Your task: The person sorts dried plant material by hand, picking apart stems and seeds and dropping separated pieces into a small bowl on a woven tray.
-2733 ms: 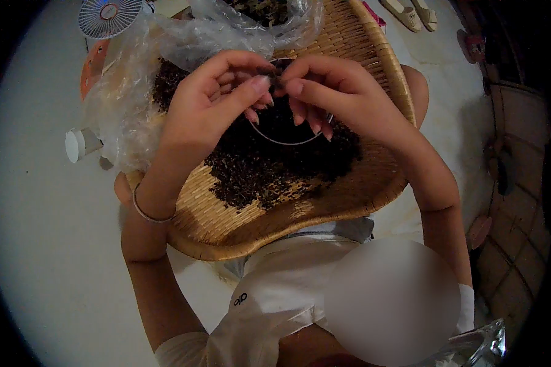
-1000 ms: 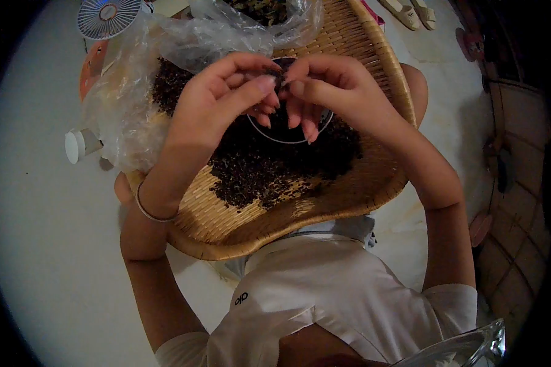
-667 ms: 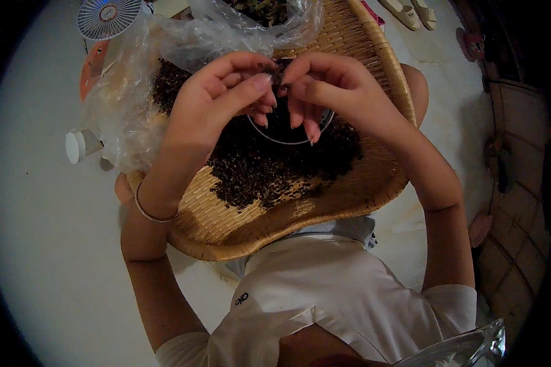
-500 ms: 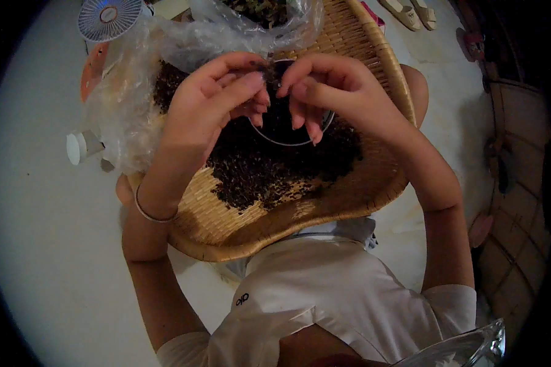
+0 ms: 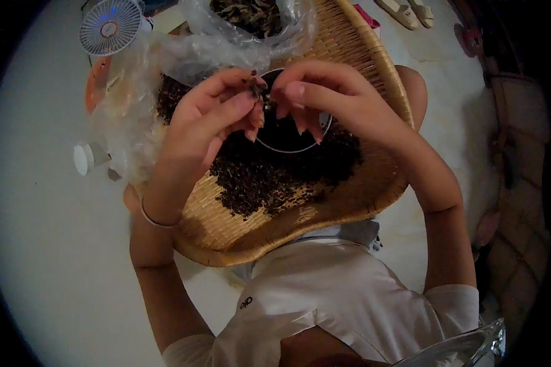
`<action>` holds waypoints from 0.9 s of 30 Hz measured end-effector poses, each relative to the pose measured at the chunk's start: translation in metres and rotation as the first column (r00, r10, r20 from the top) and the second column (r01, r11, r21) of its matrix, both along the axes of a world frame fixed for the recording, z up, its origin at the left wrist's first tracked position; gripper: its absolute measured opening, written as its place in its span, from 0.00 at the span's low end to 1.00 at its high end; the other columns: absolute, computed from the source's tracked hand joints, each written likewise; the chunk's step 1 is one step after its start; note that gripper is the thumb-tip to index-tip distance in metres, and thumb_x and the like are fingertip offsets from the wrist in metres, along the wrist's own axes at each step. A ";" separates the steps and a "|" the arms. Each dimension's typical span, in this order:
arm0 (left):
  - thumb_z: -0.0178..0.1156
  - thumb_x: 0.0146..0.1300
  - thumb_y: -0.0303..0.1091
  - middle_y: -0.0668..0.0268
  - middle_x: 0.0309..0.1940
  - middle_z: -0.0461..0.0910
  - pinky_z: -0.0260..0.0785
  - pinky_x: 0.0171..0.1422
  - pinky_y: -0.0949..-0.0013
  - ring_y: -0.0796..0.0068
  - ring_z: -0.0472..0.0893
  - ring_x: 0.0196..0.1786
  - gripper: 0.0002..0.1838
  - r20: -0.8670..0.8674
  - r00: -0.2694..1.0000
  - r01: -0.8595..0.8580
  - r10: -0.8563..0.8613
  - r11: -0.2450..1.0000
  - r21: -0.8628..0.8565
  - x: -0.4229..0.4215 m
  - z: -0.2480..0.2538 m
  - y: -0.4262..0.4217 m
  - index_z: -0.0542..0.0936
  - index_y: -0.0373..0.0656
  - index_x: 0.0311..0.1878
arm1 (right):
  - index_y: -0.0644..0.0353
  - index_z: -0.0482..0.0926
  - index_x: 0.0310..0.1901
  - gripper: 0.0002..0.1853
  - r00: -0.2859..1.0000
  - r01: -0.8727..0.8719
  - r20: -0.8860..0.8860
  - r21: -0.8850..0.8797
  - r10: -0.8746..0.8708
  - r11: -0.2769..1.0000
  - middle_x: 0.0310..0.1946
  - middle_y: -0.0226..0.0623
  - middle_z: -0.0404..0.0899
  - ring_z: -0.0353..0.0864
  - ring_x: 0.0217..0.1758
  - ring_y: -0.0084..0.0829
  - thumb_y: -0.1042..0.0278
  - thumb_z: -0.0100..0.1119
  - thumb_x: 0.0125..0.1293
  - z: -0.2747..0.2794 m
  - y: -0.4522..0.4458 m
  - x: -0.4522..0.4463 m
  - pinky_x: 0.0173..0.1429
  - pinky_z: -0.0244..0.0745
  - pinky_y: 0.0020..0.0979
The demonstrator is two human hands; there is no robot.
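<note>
My left hand [image 5: 205, 116] pinches a small dark dried plant sprig [image 5: 255, 85] between thumb and forefinger. Close beside it, my right hand [image 5: 343, 95] is bent with its fingers curled inward near the sprig; whatever its fingertips hold is too small to make out. Below both hands is a round bowl [image 5: 286, 151] with a pale rim and dark contents, partly hidden by my fingers. It sits in a wide woven bamboo tray [image 5: 211, 229] across my lap. Loose dark dried bits [image 5: 257, 183] lie spread over the tray around the bowl.
A clear plastic bag [image 5: 226, 52] with dried brown leaves [image 5: 248, 15] lies at the tray's far side. To the left are a small fan [image 5: 110, 27], an orange object [image 5: 97, 82] and a white cup [image 5: 90, 158] on its side. Slippers [image 5: 404, 13] lie at the far right.
My left hand stays pinched on the sprig, which shows more clearly now. My right hand has shifted slightly left toward it. The whole view has tilted a little, showing more of the bag's leaves.
</note>
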State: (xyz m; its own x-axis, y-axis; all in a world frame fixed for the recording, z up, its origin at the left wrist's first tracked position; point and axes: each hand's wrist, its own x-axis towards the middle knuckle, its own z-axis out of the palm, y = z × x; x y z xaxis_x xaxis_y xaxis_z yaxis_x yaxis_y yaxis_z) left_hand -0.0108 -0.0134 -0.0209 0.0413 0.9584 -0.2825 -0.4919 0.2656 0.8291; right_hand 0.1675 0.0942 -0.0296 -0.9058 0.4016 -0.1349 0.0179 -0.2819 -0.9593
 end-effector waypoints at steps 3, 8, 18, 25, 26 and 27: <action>0.53 0.61 0.31 0.65 0.32 0.76 0.67 0.36 0.77 0.78 0.75 0.34 0.14 -0.017 1.000 -0.003 0.003 1.000 -0.009 0.000 -0.001 0.001 0.71 0.36 0.49 | 0.63 0.74 0.42 0.12 1.000 -0.018 -0.017 -0.007 0.018 1.000 0.29 0.31 0.75 0.73 0.24 0.18 0.63 0.48 0.65 0.000 0.000 0.000 0.22 0.68 0.18; 0.54 0.61 0.30 0.64 0.33 0.76 0.68 0.36 0.77 0.78 0.76 0.35 0.14 -0.043 0.999 0.000 0.001 1.000 0.010 0.002 -0.003 0.001 0.71 0.36 0.49 | 0.61 0.75 0.40 0.11 0.999 0.009 0.052 -0.007 -0.009 1.000 0.26 0.28 0.74 0.72 0.23 0.16 0.62 0.54 0.62 0.005 -0.001 0.000 0.21 0.67 0.17; 0.55 0.61 0.29 0.65 0.37 0.76 0.68 0.37 0.78 0.80 0.76 0.38 0.13 -0.245 0.970 0.004 0.004 0.999 0.033 0.006 -0.002 0.003 0.72 0.36 0.48 | 0.58 0.78 0.37 0.09 0.993 0.018 0.115 -0.060 -0.011 0.998 0.23 0.25 0.74 0.69 0.20 0.13 0.63 0.57 0.59 0.008 0.002 0.001 0.19 0.61 0.15; 0.54 0.61 0.29 0.65 0.37 0.76 0.68 0.38 0.78 0.80 0.75 0.38 0.13 -0.259 0.966 0.010 0.002 0.999 0.043 0.007 -0.001 0.002 0.73 0.37 0.48 | 0.59 0.77 0.38 0.09 0.996 0.019 0.086 -0.095 -0.011 0.995 0.22 0.26 0.74 0.69 0.20 0.13 0.64 0.56 0.59 0.006 0.001 0.001 0.17 0.60 0.15; 0.54 0.61 0.29 0.65 0.37 0.76 0.68 0.38 0.78 0.80 0.75 0.38 0.13 -0.259 0.966 0.009 0.002 0.999 0.043 0.006 -0.001 0.002 0.73 0.37 0.48 | 0.59 0.77 0.38 0.09 0.996 0.028 0.082 -0.100 -0.020 0.995 0.22 0.26 0.73 0.68 0.19 0.13 0.64 0.55 0.59 0.005 0.001 0.001 0.17 0.60 0.15; 0.55 0.61 0.29 0.65 0.36 0.76 0.68 0.37 0.78 0.80 0.76 0.37 0.13 -0.255 0.967 0.009 0.000 0.999 0.035 0.006 -0.001 0.002 0.72 0.37 0.48 | 0.60 0.77 0.38 0.09 0.997 0.038 0.078 -0.105 -0.030 0.994 0.23 0.26 0.73 0.68 0.19 0.13 0.64 0.55 0.60 0.005 0.000 0.001 0.17 0.59 0.15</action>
